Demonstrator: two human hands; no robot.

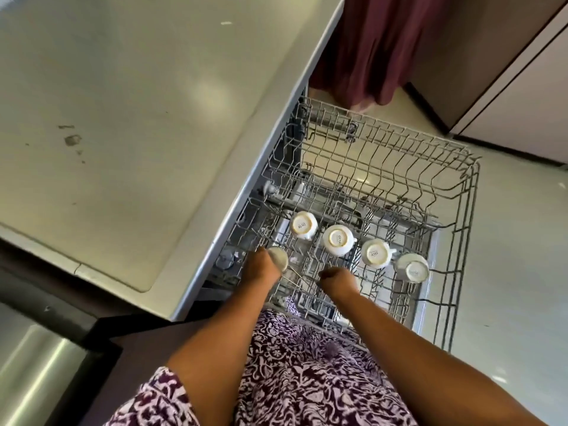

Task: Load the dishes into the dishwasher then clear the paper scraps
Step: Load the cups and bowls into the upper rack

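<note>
Left hand [264, 267] grips an upturned cup [279, 257] at the near-left corner of the dishwasher rack [461, 186], beside the counter [123, 118]. Four white cups [337, 239], bases up, run diagonally away to its right. Right hand [338, 281] dips among the wires, nearer that row, its fingers hidden.

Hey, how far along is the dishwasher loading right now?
Done: four cups sit upside down in the pulled-out rack. In hand: the left hand holds what looks like a fifth cup at the rack's left side; the right hand reaches into the rack beside it. Left: seat that cup, load any other dishes, then clear scraps; one small white bit lies on the counter.
</note>
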